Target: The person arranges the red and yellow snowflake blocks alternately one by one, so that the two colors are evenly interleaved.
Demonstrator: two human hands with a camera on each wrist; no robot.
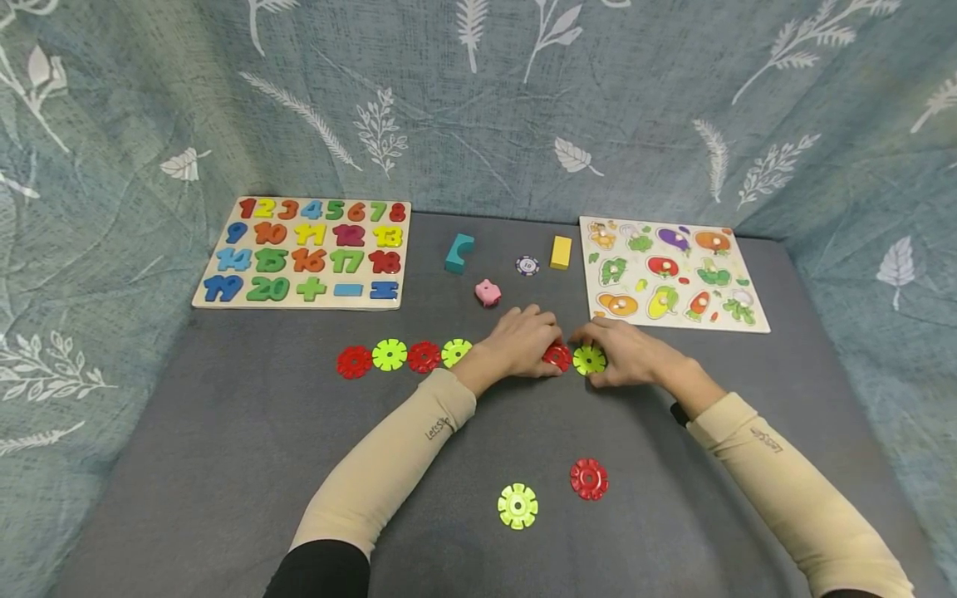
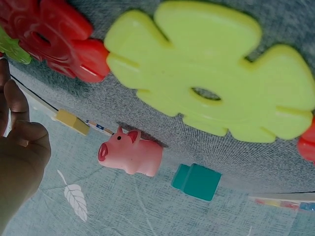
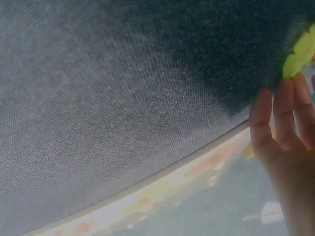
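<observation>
A row of notched plastic building discs, alternately red and yellow-green, runs across the grey table. My left hand (image 1: 519, 340) bends over its right part, holding a red disc (image 1: 557, 356) at its edges between fingers and thumb. Beside it, my right hand (image 1: 631, 353) grips the yellow-green disc (image 1: 589, 360) at the row's right end, fingers behind and thumb in front. In the right wrist view, fingertips touch that green disc's rim (image 3: 298, 56). Left of my hands lie a red disc (image 1: 354, 362), a green disc (image 1: 390, 355), another red disc (image 1: 424, 356) and a partly covered green disc (image 1: 456, 352).
Nearer me lie a loose green disc (image 1: 517, 506) and a loose red disc (image 1: 589, 479). Behind the row are a pink toy pig (image 1: 488, 292), a teal block (image 1: 458, 252), a poker chip (image 1: 527, 266) and a yellow block (image 1: 561, 252). A number board (image 1: 299, 253) and vegetable board (image 1: 673, 274) flank them.
</observation>
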